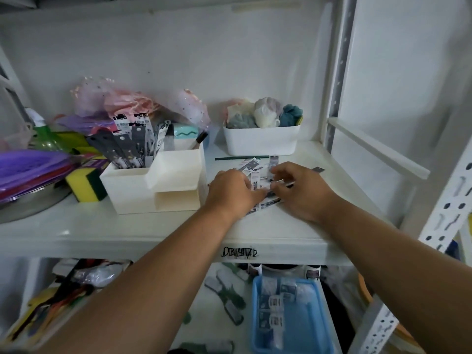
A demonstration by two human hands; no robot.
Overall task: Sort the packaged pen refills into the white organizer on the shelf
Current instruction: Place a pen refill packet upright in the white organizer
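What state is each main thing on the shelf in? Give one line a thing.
White organizer: upright, back compartment holds standing refill packs.
Loose refill packs: lying flat on the shelf, unsorted.
Left hand: gathering the loose packs.
Right hand: gathering them too.
White bin: full of cloths.

White organizer [132,190] holds grey-and-black packaged refills [130,146]; beside it, a yellow-and-green sponge [85,185], purple paper [30,169], and a blue tray [314,315] below.
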